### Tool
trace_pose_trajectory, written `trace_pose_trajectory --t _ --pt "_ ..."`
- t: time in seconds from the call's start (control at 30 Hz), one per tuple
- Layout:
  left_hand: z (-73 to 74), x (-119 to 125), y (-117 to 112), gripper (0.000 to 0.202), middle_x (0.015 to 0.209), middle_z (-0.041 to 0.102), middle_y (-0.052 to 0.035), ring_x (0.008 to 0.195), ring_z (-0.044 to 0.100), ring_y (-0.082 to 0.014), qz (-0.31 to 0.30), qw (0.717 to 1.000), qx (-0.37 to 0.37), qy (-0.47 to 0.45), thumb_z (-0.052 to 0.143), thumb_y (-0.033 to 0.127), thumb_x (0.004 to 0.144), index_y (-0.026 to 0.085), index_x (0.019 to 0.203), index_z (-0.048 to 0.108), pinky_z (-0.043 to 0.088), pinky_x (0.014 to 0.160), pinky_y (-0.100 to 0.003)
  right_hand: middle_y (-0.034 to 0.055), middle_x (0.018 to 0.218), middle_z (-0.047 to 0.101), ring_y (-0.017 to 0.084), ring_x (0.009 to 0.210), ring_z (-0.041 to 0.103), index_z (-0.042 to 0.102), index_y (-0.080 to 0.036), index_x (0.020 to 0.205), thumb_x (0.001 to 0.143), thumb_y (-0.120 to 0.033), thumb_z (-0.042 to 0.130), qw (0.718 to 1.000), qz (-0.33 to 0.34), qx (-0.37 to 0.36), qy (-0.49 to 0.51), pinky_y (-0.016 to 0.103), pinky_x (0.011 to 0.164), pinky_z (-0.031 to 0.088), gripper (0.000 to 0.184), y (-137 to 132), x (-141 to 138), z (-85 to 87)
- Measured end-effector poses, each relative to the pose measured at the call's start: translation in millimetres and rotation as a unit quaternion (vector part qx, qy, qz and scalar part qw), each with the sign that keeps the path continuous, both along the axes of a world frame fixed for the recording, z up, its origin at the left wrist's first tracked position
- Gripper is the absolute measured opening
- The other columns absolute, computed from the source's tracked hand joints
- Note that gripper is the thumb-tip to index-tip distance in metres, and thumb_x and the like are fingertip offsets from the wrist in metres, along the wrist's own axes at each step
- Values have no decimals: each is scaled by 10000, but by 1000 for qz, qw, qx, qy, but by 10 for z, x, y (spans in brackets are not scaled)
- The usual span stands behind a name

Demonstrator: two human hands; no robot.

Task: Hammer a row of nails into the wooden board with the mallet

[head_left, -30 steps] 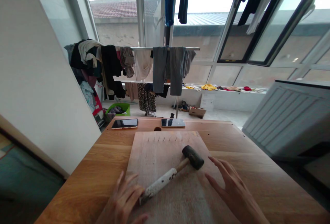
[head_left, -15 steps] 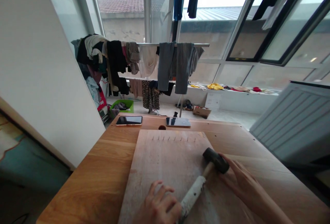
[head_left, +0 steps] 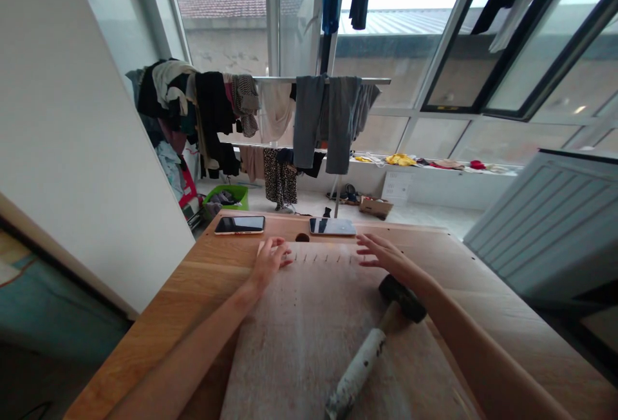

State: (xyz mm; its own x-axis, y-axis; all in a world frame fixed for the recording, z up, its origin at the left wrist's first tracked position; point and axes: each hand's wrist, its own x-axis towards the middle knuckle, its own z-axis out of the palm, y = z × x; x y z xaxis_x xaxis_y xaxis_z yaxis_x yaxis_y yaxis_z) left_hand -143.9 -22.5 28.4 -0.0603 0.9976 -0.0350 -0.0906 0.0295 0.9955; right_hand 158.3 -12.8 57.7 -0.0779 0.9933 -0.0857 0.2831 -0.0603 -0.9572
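A wooden board (head_left: 299,330) lies on the table, with a row of several nails (head_left: 315,257) standing up along its far edge. At the board's far left corner is my left hand (head_left: 271,262), fingers apart and holding nothing, beside the left end of the row. My right hand (head_left: 383,256) reaches to the far right corner with its fingers spread; it too is free of any object and partly hides the row's right end. On the board's right side a hammer (head_left: 360,362) rests untouched, its dark head (head_left: 402,297) below my right forearm and its white-wrapped handle pointing toward me.
Two phones, a left one (head_left: 240,225) and a right one (head_left: 332,227), lie along the far edge of the wooden table (head_left: 188,301). A round hole (head_left: 302,238) sits between them. Beyond stand a clothes rack (head_left: 318,80) and a green basket (head_left: 226,197).
Both hands have left the hammer, which stays lying on the board. They have moved forward to the board's two far corners, beside the nails.
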Motion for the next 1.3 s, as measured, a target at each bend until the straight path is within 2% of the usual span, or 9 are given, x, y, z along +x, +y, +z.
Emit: trace_pose_trajectory --t 0.13,0.27,0.33,0.43,0.5,0.6,0.8,1.03,1.3 --pt "-16 57 47 249 863 578 -18 648 659 -102 27 999 -1 -34 647 356 824 146 902 539 587 624 -243 140 941 709 209 711 729 624 -152 1024 935 -576 486 998 -5 7 -61 358 695 624 455 143 4 -113" --pt "112 1 124 220 696 558 23 556 608 -89 26 997 -7 -76 609 347 812 150 863 527 513 518 -187 103 892 714 180 679 712 587 -155 1124 960 -467 471 990 -51 65 -114 311 670 588 371 149 54 -72" --pt "188 -19 149 226 714 594 3 570 610 -94 -8 998 6 -59 592 361 808 146 863 544 501 520 -187 90 908 725 171 662 703 591 -155 1176 913 -385 559 981 -19 91 -171 290 651 564 351 116 12 -50" --pt "241 -1 158 260 822 677 -49 601 625 -115 -75 991 65 94 634 361 774 142 911 605 512 551 -218 64 871 746 178 693 693 692 -177 1040 807 -239 653 942 73 136 -299 277 675 524 244 70 -124 -33" --pt "231 32 160 278 861 713 -61 622 636 -130 -111 958 119 236 685 305 734 149 962 647 522 597 -240 59 810 743 193 745 683 729 -183 875 787 -169 623 916 98 162 -353 285 720 498 139 62 -209 -7" --pt "202 80 177 210 813 736 -47 687 671 -159 -144 910 172 349 658 176 734 162 941 688 531 696 -267 80 833 737 202 788 661 738 -171 896 830 -155 534 904 86 189 -375 298 750 470 215 72 -272 57" --pt "223 98 200 134 801 745 -50 746 697 -184 -122 912 183 347 671 158 772 164 896 721 529 731 -275 37 776 741 173 709 656 750 -201 930 819 -161 596 893 126 190 -388 251 655 441 194 23 -383 100" --pt "173 238 150 114 856 718 -77 818 664 -202 -163 831 239 476 623 146 854 156 821 732 483 792 -285 37 739 725 171 693 637 750 -201 767 837 -145 572 889 129 206 -387 259 656 430 199 3 -499 204" --pt "215 462 172 147 863 701 -84 802 659 -196 -173 810 233 510 617 133 884 134 842 757 470 759 -272 63 719 742 179 676 644 752 -160 749 801 -147 636 900 148 205 -354 260 636 430 127 86 -737 67"
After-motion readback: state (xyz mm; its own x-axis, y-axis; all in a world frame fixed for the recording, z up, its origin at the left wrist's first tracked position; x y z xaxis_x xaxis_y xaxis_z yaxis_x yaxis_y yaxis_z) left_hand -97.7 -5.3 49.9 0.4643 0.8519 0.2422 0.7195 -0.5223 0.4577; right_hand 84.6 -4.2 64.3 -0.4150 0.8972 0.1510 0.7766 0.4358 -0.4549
